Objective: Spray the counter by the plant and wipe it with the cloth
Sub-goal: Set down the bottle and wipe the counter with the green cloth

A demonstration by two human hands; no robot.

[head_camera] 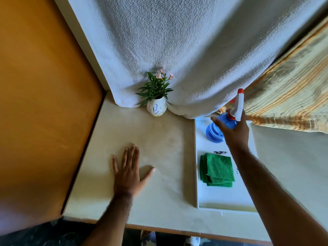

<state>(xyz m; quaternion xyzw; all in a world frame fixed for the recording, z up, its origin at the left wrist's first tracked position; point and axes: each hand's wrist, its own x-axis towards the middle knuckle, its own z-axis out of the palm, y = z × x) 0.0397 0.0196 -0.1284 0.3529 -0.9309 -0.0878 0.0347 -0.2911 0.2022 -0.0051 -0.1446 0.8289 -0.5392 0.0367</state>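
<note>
A small green plant with pink flowers in a white vase [156, 107] stands at the back of the pale counter [159, 139]. My right hand [234, 132] grips the neck of a blue spray bottle [215, 131] with a white and red trigger head, over the far end of a white tray [223, 197]. A folded green cloth [217, 169] lies in the tray, nearer to me than the bottle. My left hand [129, 172] rests flat on the counter with its fingers spread, in front of the plant.
A white textured sheet [177, 50] hangs behind the plant and touches the counter. An orange wall [44, 103] borders the left side. A striped yellowish fabric [292, 96] hangs at the right. The counter's front edge runs along the bottom.
</note>
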